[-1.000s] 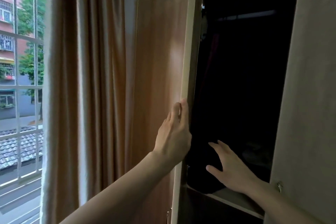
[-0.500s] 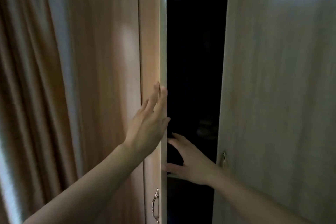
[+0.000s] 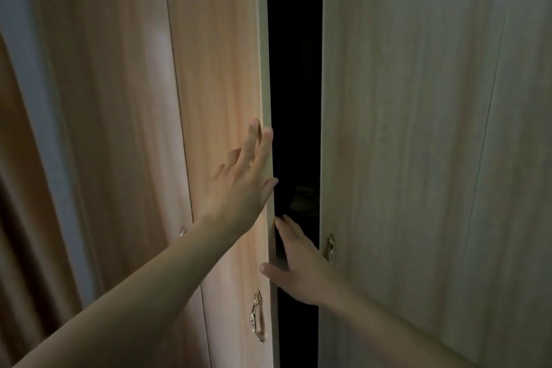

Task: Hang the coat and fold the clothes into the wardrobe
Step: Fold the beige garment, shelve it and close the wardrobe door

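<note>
Wooden wardrobe door (image 3: 221, 69) upright, ajar, left hand (image 3: 239, 188) flat on it, right hand (image 3: 301, 266) splayed

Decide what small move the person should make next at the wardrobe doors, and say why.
Probably draw the right hand out of the gap first. Its fingers lie in the narrow opening beside the left door's edge, while the left hand presses flat on that door; closing it could pinch them.

Wardrobe interior (image 3: 294, 69) — too dark.
</note>
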